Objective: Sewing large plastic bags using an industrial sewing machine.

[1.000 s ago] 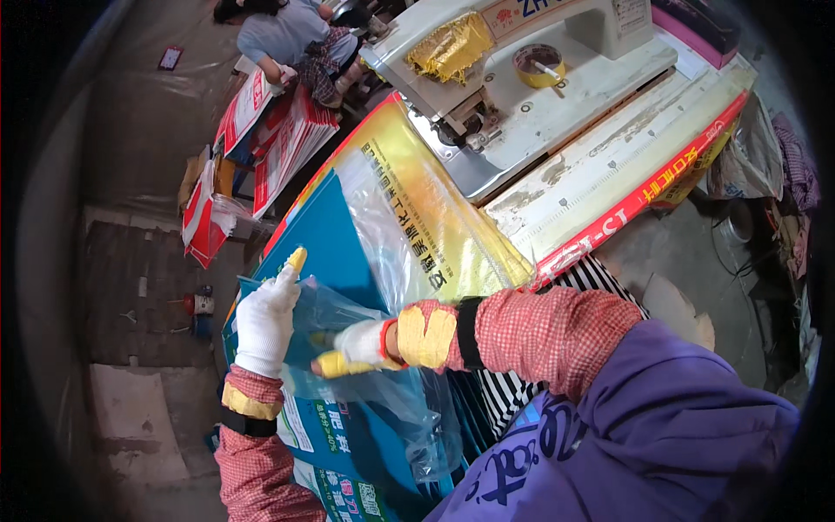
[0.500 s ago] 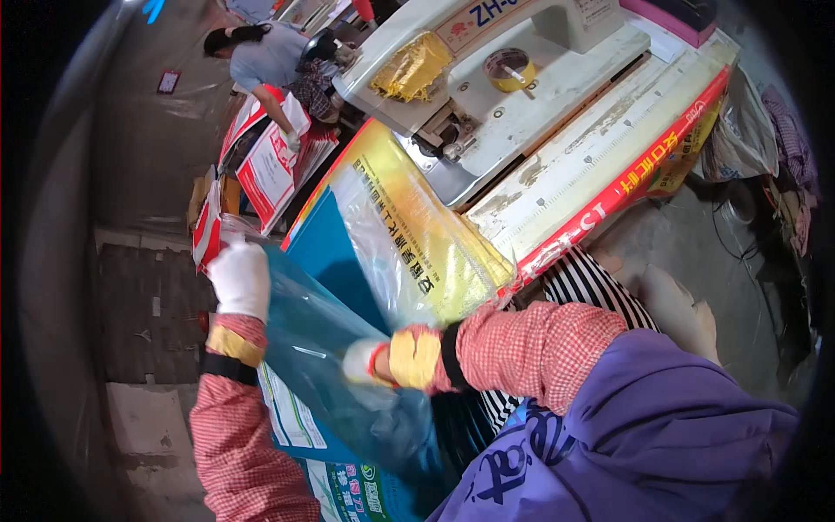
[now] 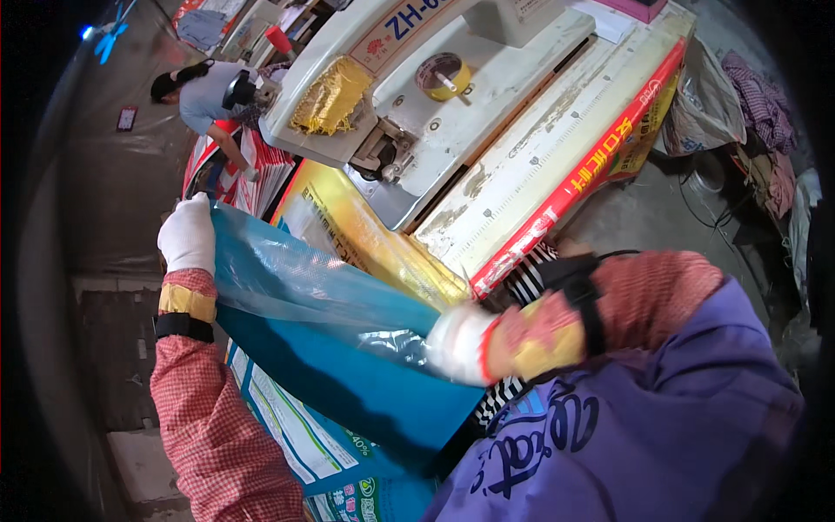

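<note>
Plastic liner lay stretched over blue sack, below sewing machine. Head view: left hand clenched on liner's far edge; right hand gripped near end. Step judged: spreading liner. Next likely calls for even tension.

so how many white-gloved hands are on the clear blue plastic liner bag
2. The left hand grips the clear blue plastic liner bag at its far upper edge; the right hand clutches it near the middle.
</note>
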The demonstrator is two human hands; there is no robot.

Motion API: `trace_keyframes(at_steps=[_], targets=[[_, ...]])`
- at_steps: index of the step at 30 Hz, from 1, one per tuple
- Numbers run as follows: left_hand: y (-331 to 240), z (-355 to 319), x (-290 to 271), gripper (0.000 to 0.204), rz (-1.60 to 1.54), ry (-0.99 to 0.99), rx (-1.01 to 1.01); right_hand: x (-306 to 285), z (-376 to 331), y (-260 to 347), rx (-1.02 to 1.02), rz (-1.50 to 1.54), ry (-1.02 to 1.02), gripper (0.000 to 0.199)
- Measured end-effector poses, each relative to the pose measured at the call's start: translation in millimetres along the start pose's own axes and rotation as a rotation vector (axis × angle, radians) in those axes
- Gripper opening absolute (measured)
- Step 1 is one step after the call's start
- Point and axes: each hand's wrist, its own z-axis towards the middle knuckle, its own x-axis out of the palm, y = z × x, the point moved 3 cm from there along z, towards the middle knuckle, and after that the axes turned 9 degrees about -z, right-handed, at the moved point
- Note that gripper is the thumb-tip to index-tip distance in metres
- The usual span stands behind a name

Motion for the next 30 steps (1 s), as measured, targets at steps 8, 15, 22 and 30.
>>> trace_keyframes(at_steps=[8,15,22,30], targets=[[-20,7,0,0.018,0.014,-0.019,0.077,-41,1,-90,-0.186,1.234,-0.625,0.031],[-18,10,0,0.019,0.049,-0.002,0.099,-54,30,-57,-0.315,1.826,-0.243,0.050],[11,4,0,0.020,-0.063,-0.044,0.165,-81,49,-36,-0.628,1.399,-0.013,0.039],[163,51,64,0.022,-0.574,0.419,-0.124,-131,5,-31,-0.686,1.339,-0.786,0.032]])
